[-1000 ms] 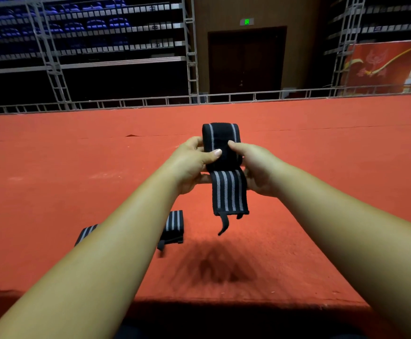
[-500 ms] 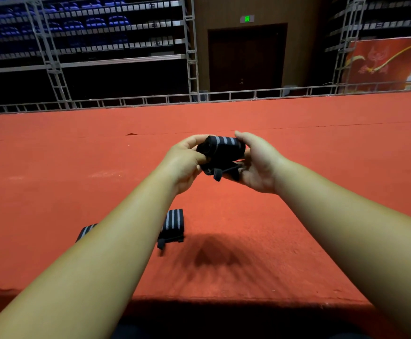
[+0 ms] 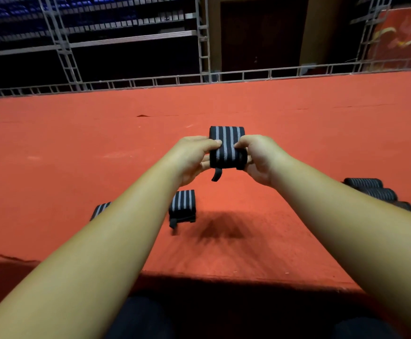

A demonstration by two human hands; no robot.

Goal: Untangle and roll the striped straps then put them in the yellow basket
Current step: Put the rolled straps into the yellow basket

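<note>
Both hands grasp one strap (image 3: 226, 146), black with grey stripes, held up in the air over the middle of the red carpet (image 3: 77, 143). The left hand (image 3: 192, 157) pinches its left edge, thumb on the striped face and fingers curled behind. The right hand (image 3: 260, 159) pinches the right edge in the same way. The strap looks folded or rolled into a short thick block, its stripes running up and down. A small black loop (image 3: 216, 174) hangs from its lower left corner.

A second strap (image 3: 182, 205) lies on the carpet below the hands, nearer the near edge and a little left of centre, bunched up with a dark end trailing toward the near edge. A third strap (image 3: 100, 209) lies farther left, mostly hidden behind the left forearm. Toward the right edge sit three rolls (image 3: 371, 189) of striped strap, close together in a row, partly covered by the right forearm.

Along the carpet's far edge runs a metal railing (image 3: 248, 75), with tiers of blue seats (image 3: 89, 25), a dark door (image 3: 260, 33) and a red banner (image 3: 402, 37) beyond.
</note>
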